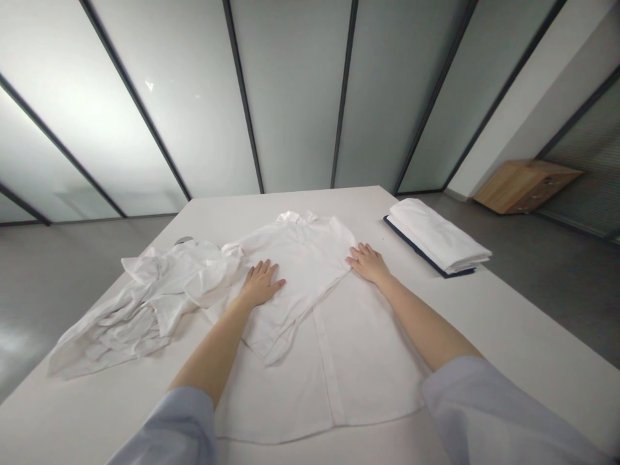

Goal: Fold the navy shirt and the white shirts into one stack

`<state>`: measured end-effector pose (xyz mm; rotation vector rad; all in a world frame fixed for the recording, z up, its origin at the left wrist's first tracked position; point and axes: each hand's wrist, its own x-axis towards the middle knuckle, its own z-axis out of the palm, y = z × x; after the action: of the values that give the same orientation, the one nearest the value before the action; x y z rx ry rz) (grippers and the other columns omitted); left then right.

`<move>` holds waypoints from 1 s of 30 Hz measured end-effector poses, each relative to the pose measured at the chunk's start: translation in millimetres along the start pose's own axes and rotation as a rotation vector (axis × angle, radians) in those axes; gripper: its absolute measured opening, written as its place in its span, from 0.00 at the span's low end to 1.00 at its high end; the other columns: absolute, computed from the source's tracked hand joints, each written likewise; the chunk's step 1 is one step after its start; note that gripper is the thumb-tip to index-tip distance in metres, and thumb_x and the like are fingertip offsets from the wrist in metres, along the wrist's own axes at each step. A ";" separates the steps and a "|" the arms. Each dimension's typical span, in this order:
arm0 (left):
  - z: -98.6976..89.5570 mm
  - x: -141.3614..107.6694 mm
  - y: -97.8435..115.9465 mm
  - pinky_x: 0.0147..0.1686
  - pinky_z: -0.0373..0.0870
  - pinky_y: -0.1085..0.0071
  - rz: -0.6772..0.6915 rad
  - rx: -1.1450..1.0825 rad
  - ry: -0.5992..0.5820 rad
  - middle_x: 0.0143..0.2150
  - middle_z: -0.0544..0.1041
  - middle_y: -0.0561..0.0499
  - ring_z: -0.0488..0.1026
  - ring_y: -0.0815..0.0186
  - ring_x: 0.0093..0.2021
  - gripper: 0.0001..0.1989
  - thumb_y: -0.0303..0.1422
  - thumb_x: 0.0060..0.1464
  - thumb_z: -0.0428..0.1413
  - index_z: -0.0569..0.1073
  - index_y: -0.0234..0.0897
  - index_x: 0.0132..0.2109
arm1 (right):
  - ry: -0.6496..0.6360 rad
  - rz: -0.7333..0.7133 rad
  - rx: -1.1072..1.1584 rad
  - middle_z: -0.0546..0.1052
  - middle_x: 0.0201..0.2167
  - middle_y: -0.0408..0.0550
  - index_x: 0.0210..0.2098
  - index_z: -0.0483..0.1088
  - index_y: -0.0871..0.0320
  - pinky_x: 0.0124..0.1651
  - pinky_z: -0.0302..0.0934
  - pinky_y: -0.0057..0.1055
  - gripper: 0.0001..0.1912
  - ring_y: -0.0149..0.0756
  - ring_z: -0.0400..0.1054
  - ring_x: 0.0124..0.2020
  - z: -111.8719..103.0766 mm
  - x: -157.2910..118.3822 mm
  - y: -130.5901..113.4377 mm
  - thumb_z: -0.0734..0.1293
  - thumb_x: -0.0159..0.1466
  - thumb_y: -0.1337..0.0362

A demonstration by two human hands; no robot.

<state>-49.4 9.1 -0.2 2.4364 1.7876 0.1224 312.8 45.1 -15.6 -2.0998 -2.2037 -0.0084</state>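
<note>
A white button-up shirt (358,342) lies spread on the table with its collar toward the far side and its hem toward me. One sleeve is laid slantwise across the shirt's front, its cuff end near the middle. My left hand (260,283) rests flat on the left part of the shirt, fingers spread. At the shirt's right edge, near the shoulder and the folded sleeve, my right hand (368,262) lies with its fingers stretched out on the cloth. Neither hand grips anything.
A crumpled heap of white clothing (159,303) lies left of the shirt, with a small grey object (184,240) behind it. At the right, folded white garments (436,236) are stacked on a dark flat board (416,250). A wooden cabinet (526,185) stands beyond the table (513,336).
</note>
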 end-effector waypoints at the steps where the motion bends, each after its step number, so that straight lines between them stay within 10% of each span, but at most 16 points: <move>1: 1.9 0.2 -0.4 0.65 0.47 0.50 -0.006 0.015 -0.018 0.72 0.52 0.40 0.47 0.49 0.71 0.32 0.50 0.62 0.44 0.59 0.38 0.67 | -0.002 0.006 0.000 0.56 0.69 0.57 0.65 0.59 0.54 0.64 0.47 0.47 0.30 0.51 0.47 0.69 0.4 0.2 0.0 0.52 0.70 0.47; 16: 4.5 41.2 4.7 0.65 0.46 0.50 0.004 0.042 0.009 0.72 0.51 0.41 0.46 0.50 0.71 0.33 0.51 0.63 0.41 0.56 0.40 0.68 | 0.051 0.013 -0.013 0.60 0.66 0.58 0.61 0.64 0.55 0.63 0.46 0.50 0.28 0.52 0.50 0.67 -3.3 33.2 11.3 0.55 0.69 0.48; 23: -0.7 49.6 7.3 0.65 0.49 0.53 0.027 0.029 0.047 0.70 0.55 0.39 0.51 0.49 0.70 0.32 0.49 0.62 0.44 0.60 0.35 0.66 | 0.147 -0.092 -0.028 0.67 0.60 0.58 0.55 0.69 0.59 0.63 0.48 0.45 0.21 0.50 0.56 0.63 -15.4 13.1 -28.9 0.59 0.67 0.56; 30: -7.8 36.2 17.8 0.51 0.65 0.62 -0.046 0.058 0.151 0.47 0.76 0.41 0.71 0.55 0.51 0.17 0.42 0.62 0.46 0.74 0.37 0.45 | 0.079 -0.205 0.096 0.67 0.61 0.52 0.58 0.68 0.52 0.61 0.52 0.42 0.23 0.46 0.59 0.61 -3.9 -23.1 -59.9 0.58 0.68 0.52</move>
<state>-22.8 38.7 9.9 2.4838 1.9338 0.2604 254.4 18.8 -9.7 -1.7859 -2.3125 0.0001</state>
